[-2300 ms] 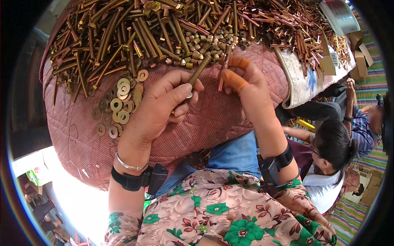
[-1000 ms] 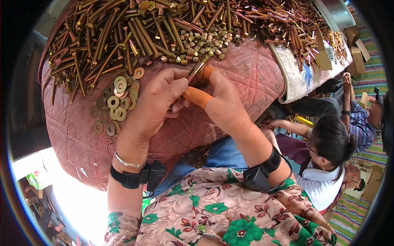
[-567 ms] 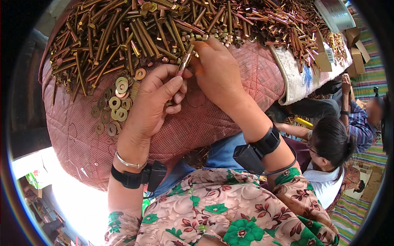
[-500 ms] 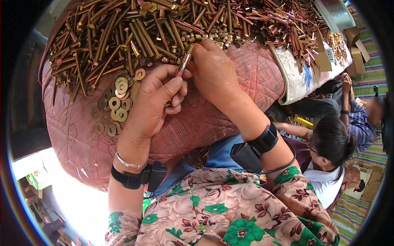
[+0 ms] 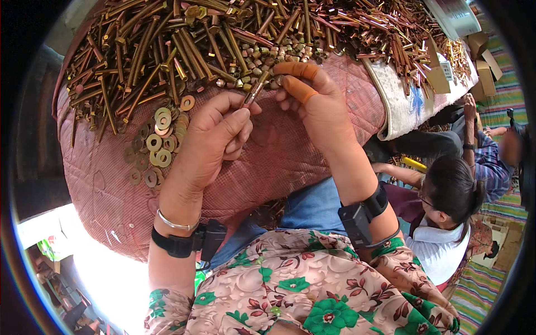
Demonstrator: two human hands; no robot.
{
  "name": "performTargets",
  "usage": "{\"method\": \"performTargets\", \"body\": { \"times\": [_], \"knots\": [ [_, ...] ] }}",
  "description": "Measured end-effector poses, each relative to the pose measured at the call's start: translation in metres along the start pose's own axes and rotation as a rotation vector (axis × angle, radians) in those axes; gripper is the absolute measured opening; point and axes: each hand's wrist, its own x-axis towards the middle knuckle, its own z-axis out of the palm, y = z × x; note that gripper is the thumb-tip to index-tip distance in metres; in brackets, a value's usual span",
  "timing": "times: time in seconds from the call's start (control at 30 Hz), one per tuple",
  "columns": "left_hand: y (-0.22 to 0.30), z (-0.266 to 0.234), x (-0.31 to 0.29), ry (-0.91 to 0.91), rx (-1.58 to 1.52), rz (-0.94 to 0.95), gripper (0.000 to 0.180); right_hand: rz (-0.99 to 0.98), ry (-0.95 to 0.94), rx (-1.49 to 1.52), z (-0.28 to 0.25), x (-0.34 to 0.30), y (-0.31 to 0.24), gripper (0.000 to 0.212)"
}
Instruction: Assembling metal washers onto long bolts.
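Note:
Between the thumb and fingers of my left hand [image 5: 215, 131] a metal bolt [image 5: 257, 86] is pinched, slanting up and to the right. My right hand [image 5: 321, 97] wears orange covers on its thumb and forefinger, which pinch a small round metal nut [image 5: 277, 81] just beside the bolt's upper end. Whether the nut touches the bolt I cannot tell. Just beyond both hands lies a heap of small metal nuts [image 5: 267, 54]. Flat round washers [image 5: 154, 142] lie in a pile to the left of my left hand.
Long brass-coloured bolts [image 5: 142, 53] are heaped across the far side of the red quilted cloth [image 5: 268, 162]. At the far right stand a pale plastic bucket [image 5: 453, 17] and open cardboard boxes [image 5: 484, 61]. A co-worker [image 5: 446, 190] sits close on my right.
My right hand has drawn off the bolt's upper end and moved slightly right, its fingers now pinching a nut. My left hand keeps the bolt nearly in place.

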Motion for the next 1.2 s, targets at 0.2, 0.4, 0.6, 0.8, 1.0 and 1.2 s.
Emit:
{"method": "performTargets", "body": {
  "times": [0.2, 0.4, 0.6, 0.8, 1.0, 1.2],
  "knots": [
    [-0.002, 0.002, 0.002, -0.01, 0.022, -0.017, 0.014, 0.026, -0.065, 0.24, -0.001, -0.007, -0.006, 0.021],
    [0.0, 0.005, 0.0, 0.021, 0.123, -0.043, 0.015, -0.011, -0.047, 0.188, -0.002, -0.011, -0.008, 0.02],
    [-0.001, 0.004, -0.001, 0.009, 0.153, -0.053, 0.015, -0.031, -0.026, 0.081, -0.002, -0.015, -0.006, 0.02],
    [-0.006, 0.009, -0.003, -0.001, 0.392, 0.071, 0.017, 0.0, -0.039, 0.012, -0.009, -0.026, -0.014, 0.016],
    [-0.012, 0.018, -0.009, 0.017, 0.721, 0.196, 0.017, 0.02, 0.003, -0.031, -0.015, -0.042, -0.014, 0.016],
    [-0.008, 0.032, -0.026, 0.008, 0.86, 0.191, 0.016, 0.062, 0.004, 0.055, -0.024, -0.067, -0.014, 0.012]
  ]
}}
